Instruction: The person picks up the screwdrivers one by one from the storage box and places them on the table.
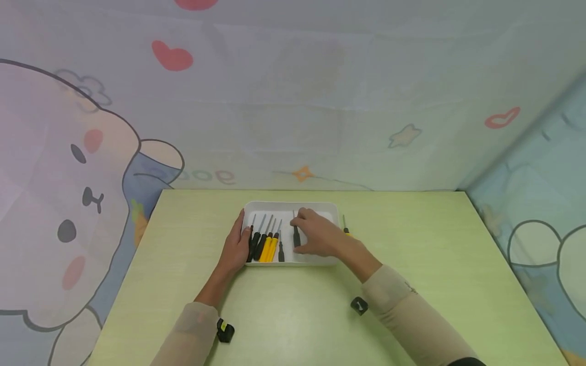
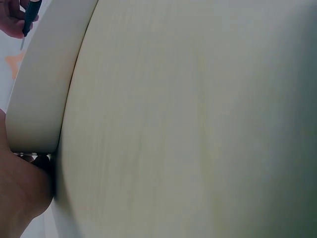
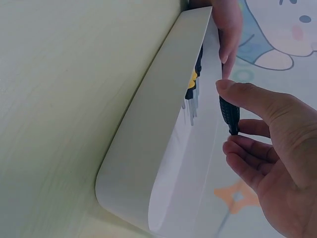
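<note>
A white tray (image 1: 293, 264) lies on the table, with several screwdrivers side by side in its left half. Among them are black-handled ones (image 1: 260, 247), yellow-handled ones (image 1: 273, 249) and a small dark one (image 1: 281, 252). My left hand (image 1: 235, 248) grips the tray's left end, its thumb over the rim. Above the tray's right half, my right hand (image 1: 319, 234) pinches a screwdriver (image 3: 229, 113) by its dark handle between thumb and fingertips. In the head view its thin shaft points toward the back wall.
Just outside the tray's right end lies another screwdriver (image 1: 346, 231) with a yellow and black handle, partly hidden by my right wrist. The pale green table (image 1: 412, 244) reaches back to a cloth (image 1: 293, 101) printed with cartoons.
</note>
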Available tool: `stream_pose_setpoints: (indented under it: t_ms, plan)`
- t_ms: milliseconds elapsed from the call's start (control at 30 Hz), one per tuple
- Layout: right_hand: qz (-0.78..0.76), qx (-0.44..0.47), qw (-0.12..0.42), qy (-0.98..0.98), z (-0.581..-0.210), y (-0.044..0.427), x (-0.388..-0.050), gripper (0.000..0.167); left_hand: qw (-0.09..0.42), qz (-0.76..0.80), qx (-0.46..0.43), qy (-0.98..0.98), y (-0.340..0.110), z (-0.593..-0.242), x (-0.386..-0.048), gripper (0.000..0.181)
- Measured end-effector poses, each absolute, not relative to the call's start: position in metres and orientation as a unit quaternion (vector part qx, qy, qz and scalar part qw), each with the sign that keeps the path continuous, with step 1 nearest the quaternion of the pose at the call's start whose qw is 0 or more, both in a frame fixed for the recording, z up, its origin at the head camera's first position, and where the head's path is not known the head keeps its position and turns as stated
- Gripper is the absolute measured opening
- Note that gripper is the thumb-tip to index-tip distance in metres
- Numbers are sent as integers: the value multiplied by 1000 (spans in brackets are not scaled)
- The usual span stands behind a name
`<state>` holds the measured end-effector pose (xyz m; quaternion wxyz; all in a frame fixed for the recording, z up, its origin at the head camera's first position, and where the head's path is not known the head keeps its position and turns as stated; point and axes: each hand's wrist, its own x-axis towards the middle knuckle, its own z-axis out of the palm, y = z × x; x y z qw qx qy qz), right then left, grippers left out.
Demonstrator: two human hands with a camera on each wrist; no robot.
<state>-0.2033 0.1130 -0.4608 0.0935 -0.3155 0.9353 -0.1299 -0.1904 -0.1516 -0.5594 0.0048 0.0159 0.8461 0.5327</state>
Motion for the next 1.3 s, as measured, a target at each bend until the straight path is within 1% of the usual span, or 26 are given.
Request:
stream_pose_setpoints:
  t_ms: [433, 767, 1067, 1300]
  plan:
    - [-132, -303, 91, 939, -452, 118, -197, 68, -12, 530, 23, 847, -151, -561, -192, 60]
    - [-130, -309, 75, 939, -449, 124, -197, 68, -9, 531, 29, 847, -151, -561, -192, 60]
    - [-128, -312, 72, 939, -449, 131, -197, 68, 3, 529, 14, 849, -152, -563, -191, 61]
    - [-128, -309, 67, 940, -449, 140, -198, 68, -3, 529, 20, 848, -151, -561, -192, 61]
